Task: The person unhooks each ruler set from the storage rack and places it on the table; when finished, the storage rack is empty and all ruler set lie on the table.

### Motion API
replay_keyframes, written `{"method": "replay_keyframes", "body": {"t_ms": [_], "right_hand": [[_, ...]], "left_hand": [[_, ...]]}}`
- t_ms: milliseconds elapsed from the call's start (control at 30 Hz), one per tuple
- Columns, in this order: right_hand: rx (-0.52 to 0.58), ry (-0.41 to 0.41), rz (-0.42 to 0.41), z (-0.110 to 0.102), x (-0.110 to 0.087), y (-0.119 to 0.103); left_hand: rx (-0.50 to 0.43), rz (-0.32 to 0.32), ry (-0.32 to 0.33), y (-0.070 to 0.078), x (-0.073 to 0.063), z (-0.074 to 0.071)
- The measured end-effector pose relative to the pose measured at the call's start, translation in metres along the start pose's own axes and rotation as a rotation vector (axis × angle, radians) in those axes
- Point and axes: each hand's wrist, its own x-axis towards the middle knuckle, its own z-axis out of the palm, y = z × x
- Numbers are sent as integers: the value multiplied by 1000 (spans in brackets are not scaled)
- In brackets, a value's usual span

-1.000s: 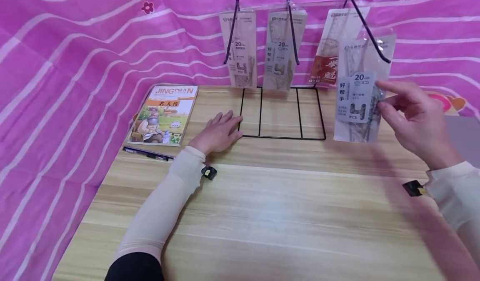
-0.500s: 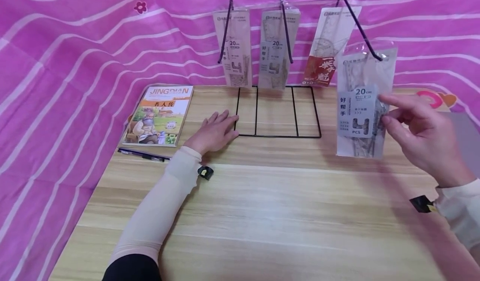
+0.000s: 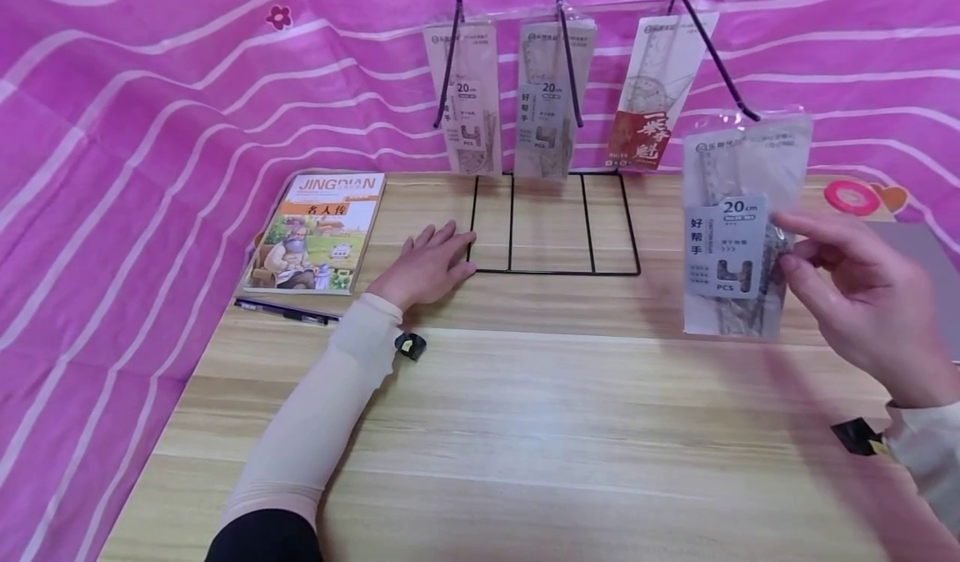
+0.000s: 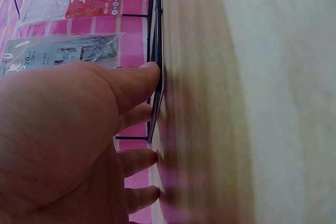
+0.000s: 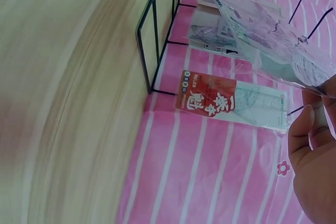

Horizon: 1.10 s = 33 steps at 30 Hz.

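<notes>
My right hand [image 3: 862, 303] pinches the right edge of a clear packet of rulers [image 3: 726, 249] between thumb and index finger. The packet hangs upright, its top right at the tip of the right black hook [image 3: 712, 51]. Behind it, on that same hook, is a ruler packet with a red lower part [image 3: 645, 124]. Two more ruler packets hang from the left hook [image 3: 471, 103] and the middle hook [image 3: 553, 107]. My left hand [image 3: 426, 266] lies palm down with spread fingers, fingertips and thumb at the left wire of the black display rack's base [image 3: 555, 273].
A book [image 3: 322, 237] lies at the table's left, with dark pens [image 3: 285, 310] just below it. At the right are a pink ring [image 3: 851, 211] and a flat grey object [image 3: 918, 274]. Pink striped cloth [image 3: 187, 128] hangs behind and to the left.
My right hand has drawn the ruler packet toward me and down along the hook, from partway along it to its tip. My left hand keeps its place on the rack base.
</notes>
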Motion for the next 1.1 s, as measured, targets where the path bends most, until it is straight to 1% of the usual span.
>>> {"method": "replay_keyframes", "body": {"t_ms": [100, 167, 300, 400, 533, 567, 600, 667, 767, 867, 900, 1033, 1100], "right_hand": [[-11, 8, 2, -1, -4, -2], [45, 9, -4, -1, -6, -3], [236, 6, -26, -1, -10, -4], [335, 10, -41, -2, -12, -5], [386, 17, -65, -5, -13, -4], [428, 18, -73, -6, -13, -3], [445, 18, -77, -7, -13, -1], [490, 8, -77, -11, -12, 4], [516, -7, -70, -17, -11, 16], [508, -12, -52, -25, -9, 32], [474, -5, -40, -28, -9, 37], [158, 45, 41, -41, -10, 53], [29, 62, 81, -46, -11, 61]], "left_hand": [[3, -1, -5, -1, 0, 0], [2, -4, -8, -1, 0, 0], [3, -7, -8, -1, 0, 1], [1, -7, -9, -1, 1, 1], [-3, -6, -15, -1, 1, 1], [-4, -6, -16, -1, 2, 0], [-4, -7, -16, -1, 2, 0], [-6, -11, -15, -1, 2, -1], [-10, -17, -14, -2, 1, -1], [-8, -18, -18, -3, 1, -1], [-7, -18, -18, -3, 1, -1], [-4, -14, -16, -2, 1, -1], [-3, -11, -15, -2, 1, -1]]}}
